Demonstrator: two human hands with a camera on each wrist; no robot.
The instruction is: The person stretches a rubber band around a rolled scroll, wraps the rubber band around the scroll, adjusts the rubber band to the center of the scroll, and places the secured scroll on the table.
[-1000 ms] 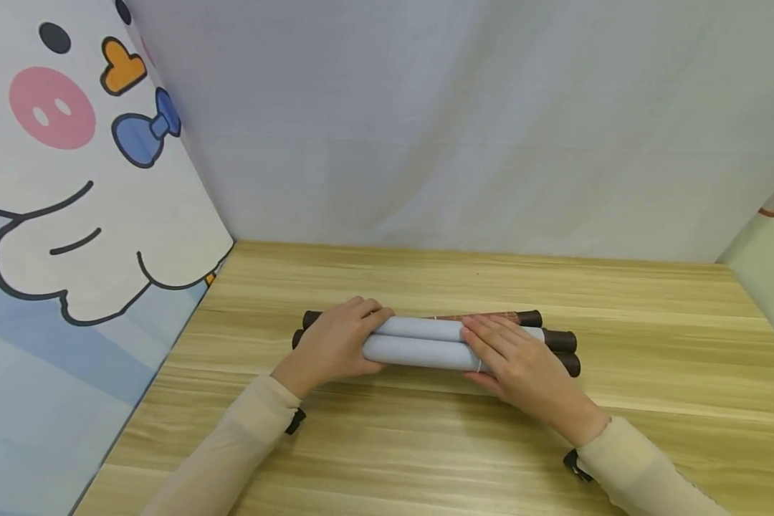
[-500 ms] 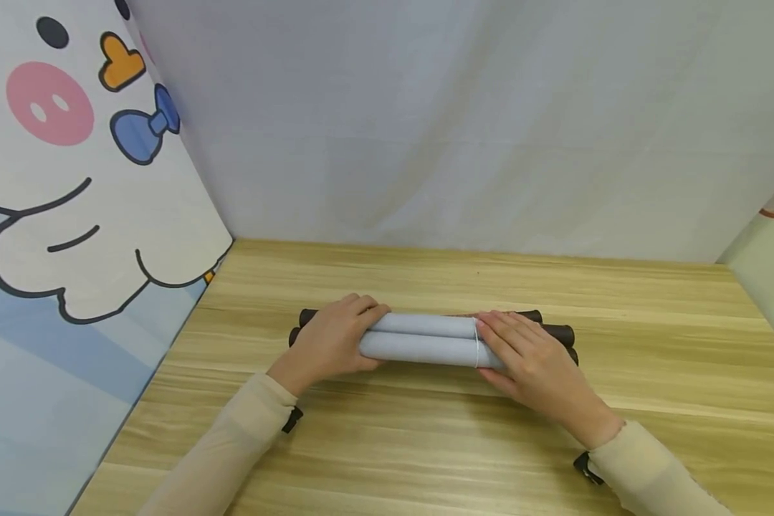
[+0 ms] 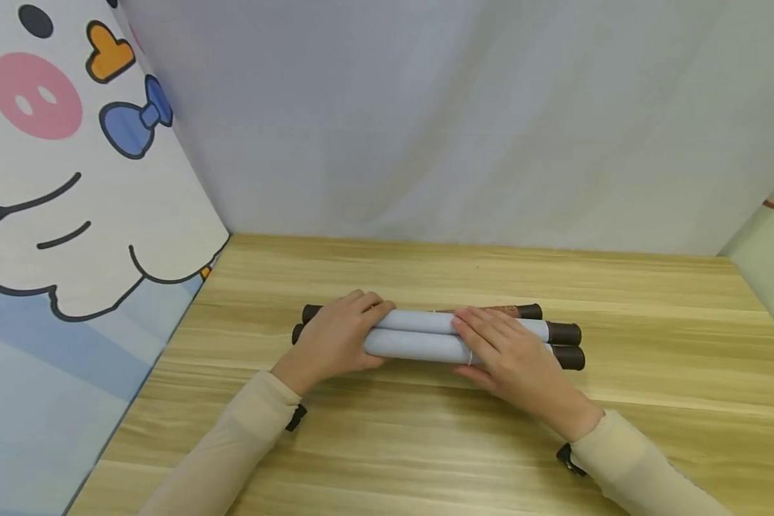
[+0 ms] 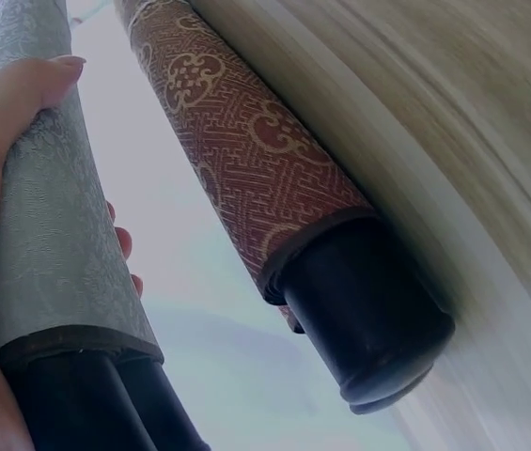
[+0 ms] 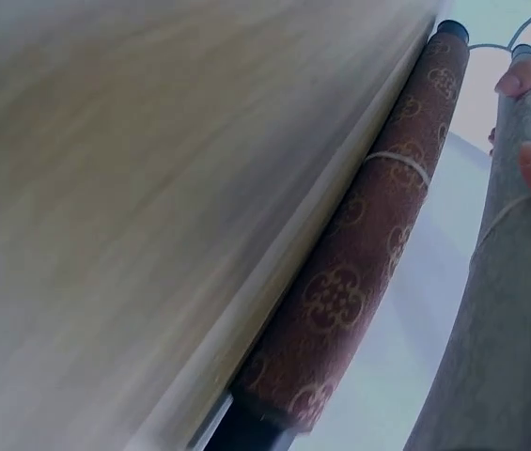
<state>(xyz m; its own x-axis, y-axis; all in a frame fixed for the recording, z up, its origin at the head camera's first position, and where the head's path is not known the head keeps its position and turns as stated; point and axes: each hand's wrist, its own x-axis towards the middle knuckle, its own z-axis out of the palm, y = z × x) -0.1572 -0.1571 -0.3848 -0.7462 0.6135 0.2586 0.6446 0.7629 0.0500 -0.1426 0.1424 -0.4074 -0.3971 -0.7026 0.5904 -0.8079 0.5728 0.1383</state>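
Note:
A light grey scroll, in two parallel rolls with dark end knobs, lies crosswise in front of me. My left hand grips its left part from above, thumb on the near side. Over the right part, my right hand holds both rolls, fingers on top and thumb below. Near that thumb a thin white band goes round the grey scroll, partly hidden by the fingers. Just behind lies a red-brown patterned scroll with black knobs, apart from both hands and mostly hidden in the head view.
The wooden tabletop extends around the scrolls. A pale cloth backdrop rises along its far edge, and a cartoon-printed cloth stands along the left side. The red-brown scroll has its own white band.
My right hand first shifted right, uncovering the white band, then came back left over the grey scroll and covers part of the band again. The left hand has stayed nearly in place.

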